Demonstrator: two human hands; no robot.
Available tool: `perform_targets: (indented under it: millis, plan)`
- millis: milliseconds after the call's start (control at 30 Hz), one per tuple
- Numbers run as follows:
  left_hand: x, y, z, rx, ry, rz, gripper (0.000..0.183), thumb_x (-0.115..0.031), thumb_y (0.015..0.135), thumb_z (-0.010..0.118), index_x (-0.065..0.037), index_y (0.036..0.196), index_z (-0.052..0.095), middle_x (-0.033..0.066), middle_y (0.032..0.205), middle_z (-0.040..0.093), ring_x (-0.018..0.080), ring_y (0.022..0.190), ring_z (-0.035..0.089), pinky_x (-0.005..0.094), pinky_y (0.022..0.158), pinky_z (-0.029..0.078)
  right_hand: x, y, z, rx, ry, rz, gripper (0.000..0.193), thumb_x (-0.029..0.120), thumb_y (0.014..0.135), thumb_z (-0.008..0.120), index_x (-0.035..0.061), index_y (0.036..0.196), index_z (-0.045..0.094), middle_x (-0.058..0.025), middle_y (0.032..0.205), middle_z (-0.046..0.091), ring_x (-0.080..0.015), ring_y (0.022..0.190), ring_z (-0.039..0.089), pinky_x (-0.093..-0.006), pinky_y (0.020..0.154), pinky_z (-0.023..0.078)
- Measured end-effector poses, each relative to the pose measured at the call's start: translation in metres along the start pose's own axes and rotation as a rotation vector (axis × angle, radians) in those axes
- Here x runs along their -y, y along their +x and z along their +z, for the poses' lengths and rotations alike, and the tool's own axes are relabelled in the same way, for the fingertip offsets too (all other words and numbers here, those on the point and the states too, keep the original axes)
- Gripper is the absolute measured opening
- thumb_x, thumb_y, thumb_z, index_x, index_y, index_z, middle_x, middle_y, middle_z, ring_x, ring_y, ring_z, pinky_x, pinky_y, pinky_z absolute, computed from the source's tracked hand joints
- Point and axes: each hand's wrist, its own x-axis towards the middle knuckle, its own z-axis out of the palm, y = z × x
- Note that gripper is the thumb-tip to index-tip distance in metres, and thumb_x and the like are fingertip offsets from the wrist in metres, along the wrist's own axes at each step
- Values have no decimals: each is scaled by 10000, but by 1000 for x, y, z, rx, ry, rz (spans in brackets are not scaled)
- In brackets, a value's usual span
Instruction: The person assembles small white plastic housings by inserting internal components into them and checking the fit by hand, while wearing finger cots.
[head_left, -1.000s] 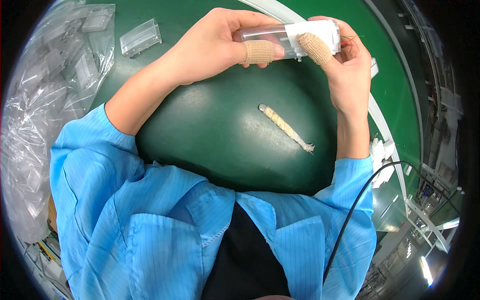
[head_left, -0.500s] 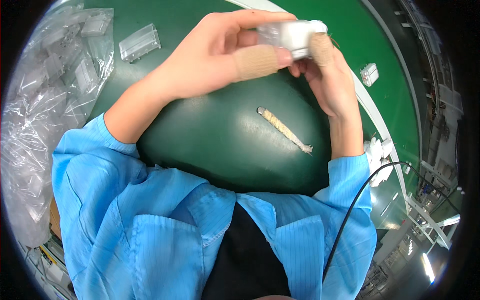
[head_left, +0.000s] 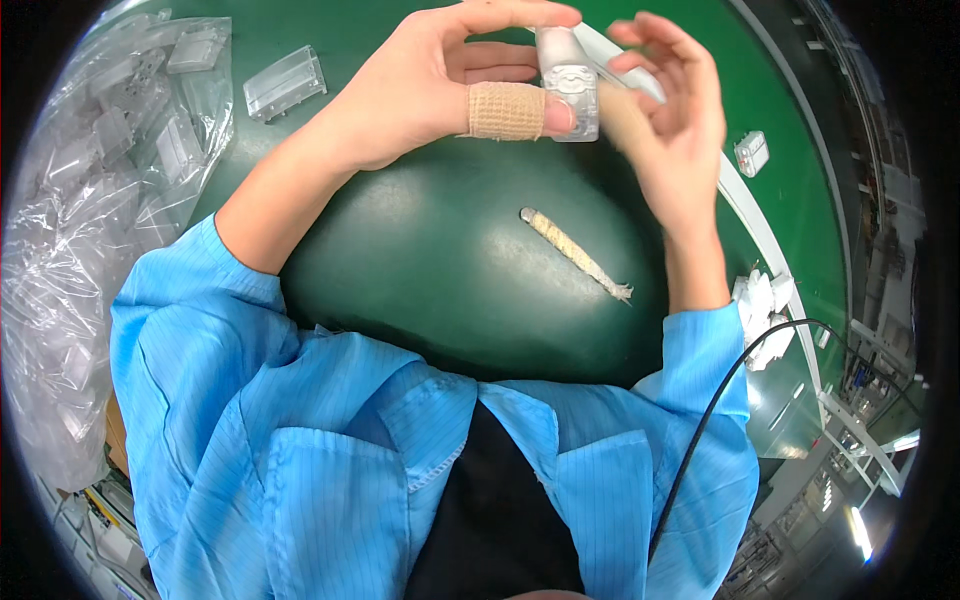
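Note:
Between the thumb and fingers of my left hand [head_left: 430,90] is a small clear plastic case [head_left: 572,95] with a white part inside, tilted upright. Tan tape wraps that thumb. My right hand [head_left: 675,120] is off the case, just to its right, with fingers apart and curled; its taped thumb is smeared by motion. Below the hands, on the dark green table [head_left: 420,270], lies a thin stick wrapped in yellowish tape [head_left: 575,255], frayed at its lower end. Another clear plastic housing [head_left: 285,84] rests to the left of my left hand.
A clear plastic bag [head_left: 120,180] of similar housings covers the left side. Past a white curved rail [head_left: 755,215], a small clear-and-white case [head_left: 751,153] sits on brighter green. White crumpled pieces [head_left: 765,310] lie near my right sleeve; a black cable [head_left: 715,385] crosses it.
My right hand has let go of the case and moved off to the right, its fingers opening. The case has turned from lying sideways to upright in my left hand.

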Motion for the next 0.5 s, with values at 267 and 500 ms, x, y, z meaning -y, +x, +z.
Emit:
perform_targets:
  millis: [267,500]
  plan:
    - [17,0,-3,-94,163,-45,648,-215,731,796,17,1273,527,152,1147,618,216,1082,585,326,927,465,34,1,4,251,-428,-341,620,72,662,779,47,1248,579,-130,1229,572,-250,1100,567,-338,865,489]
    - [14,5,-7,104,51,-84,537,-124,763,752,-12,1253,563,117,1117,626,184,1034,603,314,928,467,28,1,-5,253,-448,-362,585,86,655,805,25,1203,613,-120,1150,599,-210,958,589,-306,790,498]
